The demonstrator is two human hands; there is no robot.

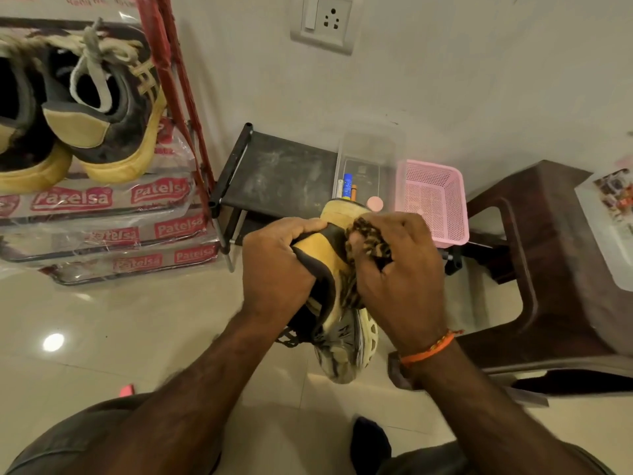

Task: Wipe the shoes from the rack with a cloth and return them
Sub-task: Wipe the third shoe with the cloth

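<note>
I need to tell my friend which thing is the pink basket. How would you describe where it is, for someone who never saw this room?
Start at the wall socket and look down to the low black rack against the wall. The pink basket stands at its right end, between a clear plastic box and a dark brown stool. It alone is pink, with mesh sides.

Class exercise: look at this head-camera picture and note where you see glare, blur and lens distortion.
Head view: a bright glare spot sits on the glossy floor at lower left; the right hand rubbing the cloth on the shoe is slightly motion-blurred, as is the stool at right; the wide lens bends the red rack and leans the wall socket.
</note>
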